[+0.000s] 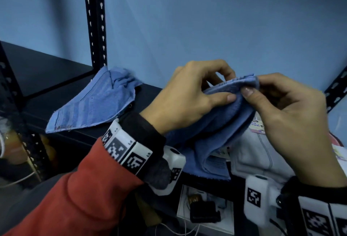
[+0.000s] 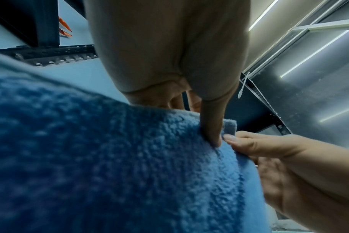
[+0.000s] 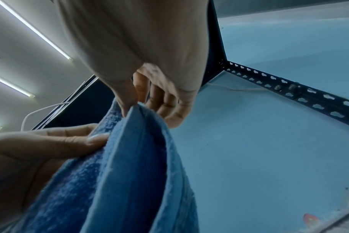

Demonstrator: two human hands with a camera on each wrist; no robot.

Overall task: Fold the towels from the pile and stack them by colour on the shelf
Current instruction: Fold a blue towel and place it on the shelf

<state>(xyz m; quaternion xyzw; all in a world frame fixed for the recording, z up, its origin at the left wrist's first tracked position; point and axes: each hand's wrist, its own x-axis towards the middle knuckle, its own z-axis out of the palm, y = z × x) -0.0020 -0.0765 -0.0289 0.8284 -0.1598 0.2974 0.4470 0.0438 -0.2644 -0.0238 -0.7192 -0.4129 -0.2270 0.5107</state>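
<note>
Only overhead: second blue towel [image 1: 93, 100] on shelf [image 1: 47, 70].

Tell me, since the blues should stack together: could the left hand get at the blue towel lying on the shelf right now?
Probably not yet: the left hand pinches the held blue towel together with the right hand. The path to the shelf towel looks unobstructed.

You could make out little: the pink tag [image 1: 257, 126] at right of centre showed only "owel". The left wristband [image 1: 125, 148] bore "L4" and "L5" beside its square markers.
</note>
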